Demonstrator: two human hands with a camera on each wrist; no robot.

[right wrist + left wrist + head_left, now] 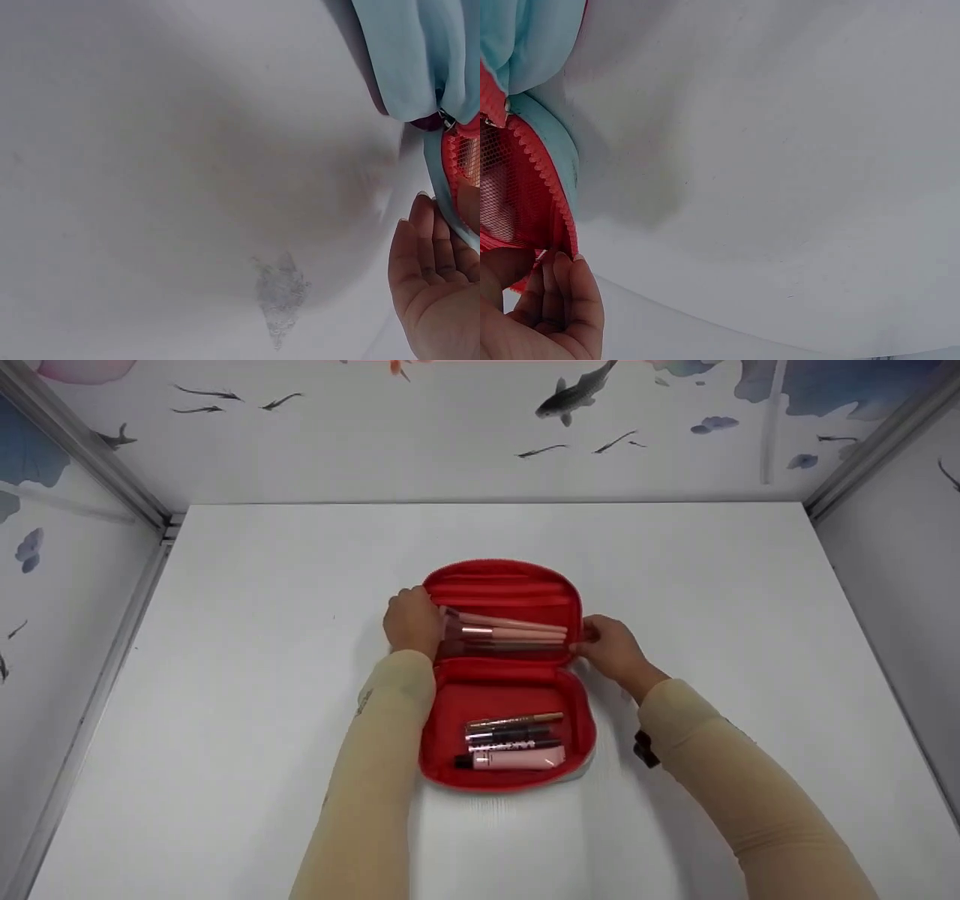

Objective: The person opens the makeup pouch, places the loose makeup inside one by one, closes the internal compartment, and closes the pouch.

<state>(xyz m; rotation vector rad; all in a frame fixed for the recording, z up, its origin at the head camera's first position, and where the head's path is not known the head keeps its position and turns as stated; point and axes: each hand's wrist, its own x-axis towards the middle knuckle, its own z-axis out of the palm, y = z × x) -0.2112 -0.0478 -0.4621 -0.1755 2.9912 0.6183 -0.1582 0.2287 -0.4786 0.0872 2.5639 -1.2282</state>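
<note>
A red-lined makeup bag (501,696) lies unzipped on the white table, its lid folded back. Makeup brushes (517,631) with pink handles sit behind mesh in the lid. In the lower half are a pink tube (517,758) with a black cap and several slim cosmetic sticks (514,729). My left hand (414,621) pinches the lid's left edge between thumb and fingers, by the zipper teeth (544,169). On the opposite side, my right hand (613,646) holds the lid's right edge, thumb over the mesh and fingers (424,232) along the pale blue outside.
The white table (247,660) extends around the bag on all sides. Printed panels with fish enclose it at the back (420,442) and sides, with metal frame posts at the corners. A small dark object (646,749) shows beside the right sleeve.
</note>
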